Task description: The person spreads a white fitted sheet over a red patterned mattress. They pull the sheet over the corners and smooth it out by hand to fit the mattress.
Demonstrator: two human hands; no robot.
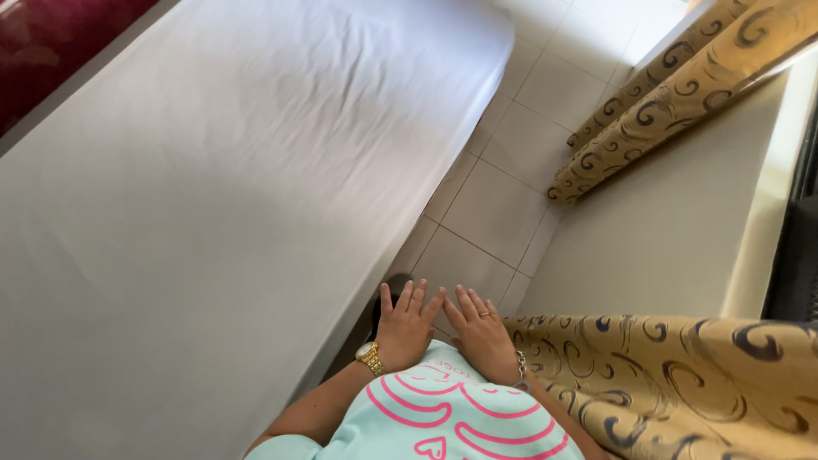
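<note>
Left hand (407,325) and right hand (481,332) flat, fingers spread, holding nothing, resting side by side on mint shirt (443,409), beside white bed (213,196), gold curtain (682,375) at right

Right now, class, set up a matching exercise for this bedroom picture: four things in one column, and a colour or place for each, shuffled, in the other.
1. bed sheet
2. curtain
3. left hand
4. right hand

A. wears a ring
B. gold with dark swirls
C. plain white
D. gold watch at its wrist

Pairs: 1-C, 2-B, 3-D, 4-A
</note>
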